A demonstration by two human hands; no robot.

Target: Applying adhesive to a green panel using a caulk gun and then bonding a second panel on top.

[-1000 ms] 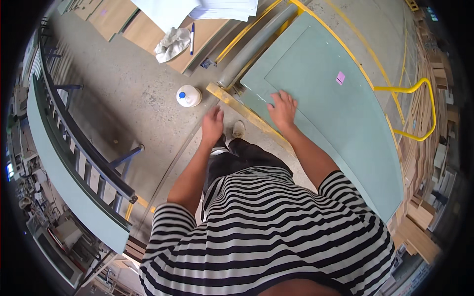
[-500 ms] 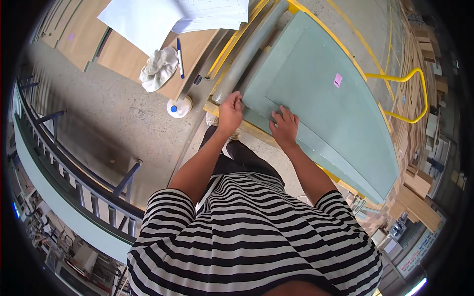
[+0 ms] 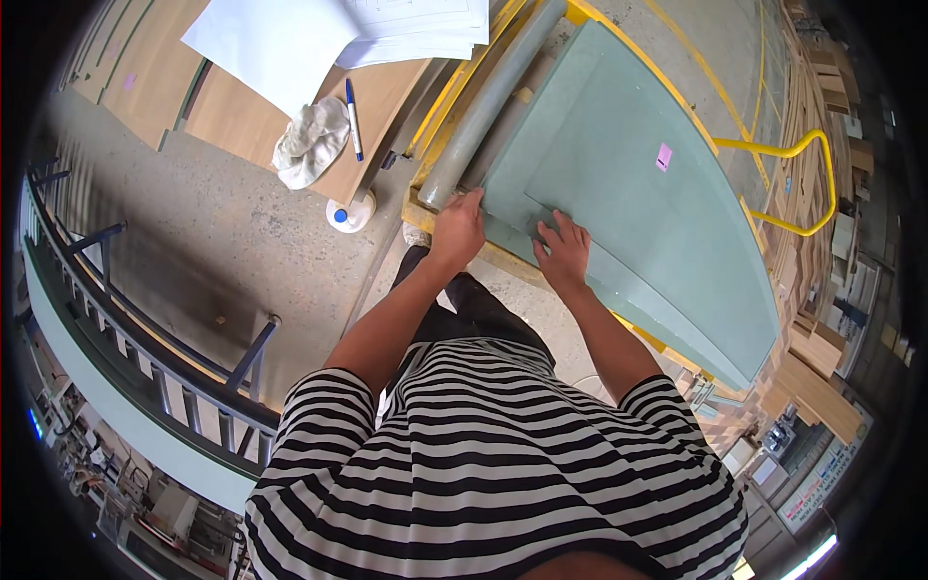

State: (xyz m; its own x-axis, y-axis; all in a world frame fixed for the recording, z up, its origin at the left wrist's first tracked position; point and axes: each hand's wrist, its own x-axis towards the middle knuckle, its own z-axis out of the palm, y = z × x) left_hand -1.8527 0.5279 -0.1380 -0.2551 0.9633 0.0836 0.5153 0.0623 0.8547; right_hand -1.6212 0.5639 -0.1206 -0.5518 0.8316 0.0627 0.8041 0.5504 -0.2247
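Note:
A large grey-green panel with a small pink label lies in front of me on a yellow-framed cart. Its near edge is stepped, with a lower strip showing along my side. My left hand is at the near left corner of the panel, its fingers bent together with the tips against the edge. What they grip there is hidden. My right hand rests on the panel near the step, palm down, fingers bent and apart, holding nothing.
Beside the panel runs a grey roller. Papers, a white cloth and a blue-and-white marker lie on wooden boards at left. A white bottle with a blue cap stands below. A yellow handle juts out at right.
My left hand has shifted slightly right, its fingertips closer against the panel's corner. My right hand stays on the panel in nearly the same place.

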